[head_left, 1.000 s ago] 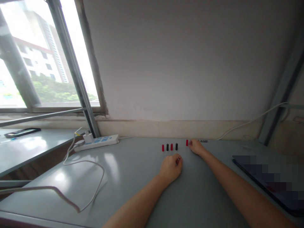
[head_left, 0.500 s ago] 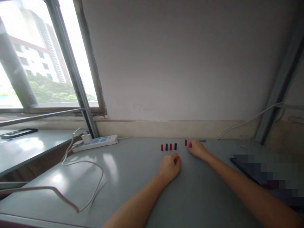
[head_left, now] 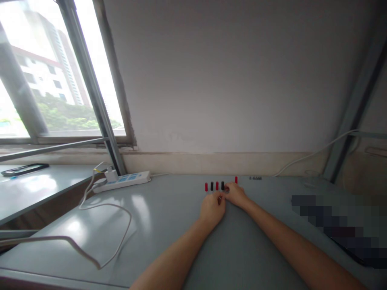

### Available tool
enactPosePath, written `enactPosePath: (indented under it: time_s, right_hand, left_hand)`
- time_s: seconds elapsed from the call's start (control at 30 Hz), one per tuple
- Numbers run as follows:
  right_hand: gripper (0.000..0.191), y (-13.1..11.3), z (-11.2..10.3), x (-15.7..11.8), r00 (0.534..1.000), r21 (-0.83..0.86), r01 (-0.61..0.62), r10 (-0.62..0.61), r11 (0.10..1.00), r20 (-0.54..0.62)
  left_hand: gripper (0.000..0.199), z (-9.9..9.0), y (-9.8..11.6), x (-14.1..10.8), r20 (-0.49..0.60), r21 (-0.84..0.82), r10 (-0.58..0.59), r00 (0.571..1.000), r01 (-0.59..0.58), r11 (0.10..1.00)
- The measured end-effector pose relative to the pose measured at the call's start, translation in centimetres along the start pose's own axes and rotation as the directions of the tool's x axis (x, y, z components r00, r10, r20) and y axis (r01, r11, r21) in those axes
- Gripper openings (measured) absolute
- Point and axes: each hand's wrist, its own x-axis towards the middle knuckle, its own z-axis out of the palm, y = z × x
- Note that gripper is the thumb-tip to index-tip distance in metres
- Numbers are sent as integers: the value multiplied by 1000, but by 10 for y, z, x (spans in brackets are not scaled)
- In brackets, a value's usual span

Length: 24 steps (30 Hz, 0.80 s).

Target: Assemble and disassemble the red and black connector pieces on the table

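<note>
Two red and two black small cylinders stand upright in a row on the grey table (head_left: 169, 241): a red one (head_left: 206, 187) at the left end, then a black one (head_left: 212, 186), a red one (head_left: 217, 185) and a black one (head_left: 223, 185). Another red cylinder (head_left: 236, 180) stands behind my right hand (head_left: 236, 194). My left hand (head_left: 212, 208) is closed just in front of the row, its fingertips by those of my right hand. The right hand's fingers are pinched beside the right-end black cylinder. Whatever either hand holds is too small to make out.
Several small dark pieces (head_left: 255, 178) lie near the wall. A white power strip (head_left: 130, 180) with a looping cable (head_left: 130, 225) is on the left. A phone-like object (head_left: 24, 169) rests on the far-left surface. A blurred dark item (head_left: 338, 231) lies at the right.
My right hand has moved left from beside the separate red cylinder to the row's right end, uncovering the small dark pieces. My left hand has shifted slightly left and up.
</note>
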Motion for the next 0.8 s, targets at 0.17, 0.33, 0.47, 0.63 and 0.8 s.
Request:
enactPosePath:
  time_s: [0.17,0.33,0.47,0.63,0.8]
  right_hand:
    - [23,-7,0,1,999,-34,-37,36,999,-7]
    - [17,-4,-1,-2,1000,-30,12,-12,999,-8]
    - [16,0,-7,-14,993,-44,113,-113,993,20]
    - [21,-1,-19,-35,972,-92,223,-215,970,90]
    - [24,-4,-32,-47,957,-140,266,-244,954,154]
  left_hand:
    - [20,-2,1,1,-7,-1,-23,1000,23,1000]
    - [20,-1,1,1,-4,41,-37,999,37,998]
    - [19,0,0,1,-21,-6,-44,999,44,999]
    - [26,3,-3,1,-31,-67,15,999,-17,998]
    - [16,5,-6,2,-7,-116,85,996,-85,990]
